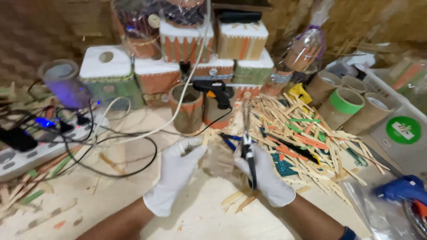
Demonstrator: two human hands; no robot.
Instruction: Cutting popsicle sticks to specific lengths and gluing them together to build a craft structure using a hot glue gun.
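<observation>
The left hand [175, 175], in a white glove, is pinching a thin pale wooden craft stick [205, 141] at its upper end. Just beside it, the white-gloved right hand [262, 173] is gripping a pair of black-handled pliers [247, 146], whose blurred tip is pointing up and away from the palm. A heap of plain, orange and green wooden sticks [307, 138] is lying just beyond the right hand, and a black glue gun [215, 91] is resting on cardboard tubes above both hands.
</observation>
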